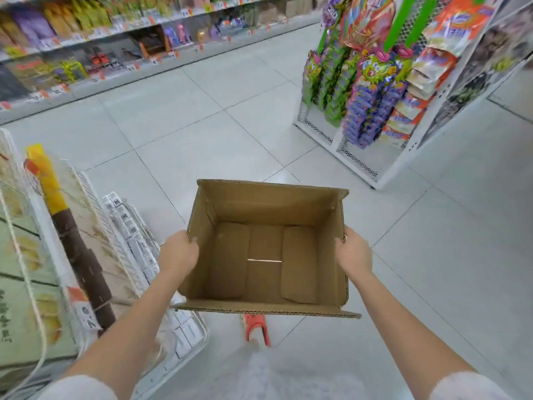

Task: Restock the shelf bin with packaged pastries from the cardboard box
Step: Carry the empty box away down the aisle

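We hold one cardboard box (pixel 264 249) with two hands. Our left hand (pixel 179 249) and right hand (pixel 353 251) each grip a side wall. It holds no pastries.

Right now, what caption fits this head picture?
Both hands, left hand and right hand, hold an empty cardboard box above the floor.

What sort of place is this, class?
Most likely a shop aisle: long shelves of packaged goods with price tags, a display rack hung with colourful snack bags, and a tiled floor.
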`<action>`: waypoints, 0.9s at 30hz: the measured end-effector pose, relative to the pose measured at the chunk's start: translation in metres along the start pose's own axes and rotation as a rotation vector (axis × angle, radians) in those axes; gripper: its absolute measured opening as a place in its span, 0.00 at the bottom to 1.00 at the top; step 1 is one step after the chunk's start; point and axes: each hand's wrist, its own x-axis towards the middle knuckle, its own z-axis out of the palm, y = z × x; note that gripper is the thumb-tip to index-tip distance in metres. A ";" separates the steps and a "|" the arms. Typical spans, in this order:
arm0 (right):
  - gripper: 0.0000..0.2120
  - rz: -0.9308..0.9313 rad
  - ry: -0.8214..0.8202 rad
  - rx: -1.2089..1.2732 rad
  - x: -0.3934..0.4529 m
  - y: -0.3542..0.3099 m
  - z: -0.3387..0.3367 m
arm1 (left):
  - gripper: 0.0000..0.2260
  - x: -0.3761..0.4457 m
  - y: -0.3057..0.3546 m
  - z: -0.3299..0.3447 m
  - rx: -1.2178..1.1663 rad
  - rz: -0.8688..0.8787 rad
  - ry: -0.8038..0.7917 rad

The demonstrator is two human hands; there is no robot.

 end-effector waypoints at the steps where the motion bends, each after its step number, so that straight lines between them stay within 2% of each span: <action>1: 0.10 -0.023 -0.018 -0.015 0.020 -0.013 0.008 | 0.11 0.016 0.000 0.000 -0.003 -0.025 -0.001; 5: 0.12 -0.068 -0.094 -0.040 0.094 -0.053 0.044 | 0.10 0.074 -0.004 0.012 -0.028 -0.123 -0.051; 9: 0.13 -0.135 -0.220 -0.125 0.168 -0.069 0.102 | 0.11 0.120 -0.023 0.054 -0.050 -0.203 -0.075; 16: 0.16 -0.201 -0.399 -0.229 0.284 -0.049 0.284 | 0.19 0.206 -0.090 0.195 -0.042 -0.404 -0.106; 19: 0.16 -0.208 -0.470 -0.241 0.311 -0.030 0.363 | 0.19 0.233 -0.126 0.256 0.033 -0.468 -0.118; 22: 0.16 -0.204 -0.530 -0.259 0.326 -0.011 0.428 | 0.17 0.250 -0.159 0.310 0.001 -0.494 -0.123; 27: 0.16 -0.231 -0.630 -0.314 0.324 0.010 0.491 | 0.16 0.258 -0.195 0.362 0.025 -0.535 -0.161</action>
